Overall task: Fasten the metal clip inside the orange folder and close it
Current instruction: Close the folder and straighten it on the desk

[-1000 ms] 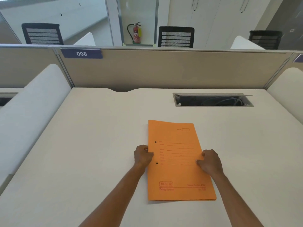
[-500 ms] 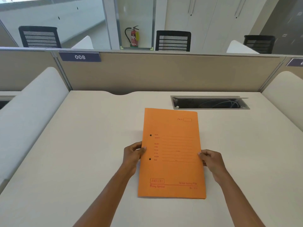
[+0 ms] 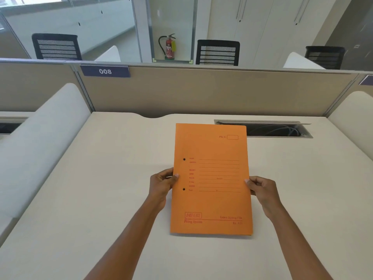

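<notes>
The orange folder (image 3: 211, 201) is closed, its printed front cover facing me, and it is raised off the desk with its top edge tipped up. Two small holes show near its left spine. My left hand (image 3: 162, 183) grips the spine edge between those holes, thumb on the cover. My right hand (image 3: 261, 187) pinches the right edge at the same height. The metal clip is inside and hidden.
The white desk (image 3: 101, 188) is walled by a beige partition (image 3: 201, 91) at the back and rounded white dividers at both sides. An open cable slot (image 3: 278, 130) with wires lies at the back right, just behind the folder's top corner.
The folder lay flat under both hands a second ago. Both hands have since taken its side edges and lifted it up and away from me, straightening it.
</notes>
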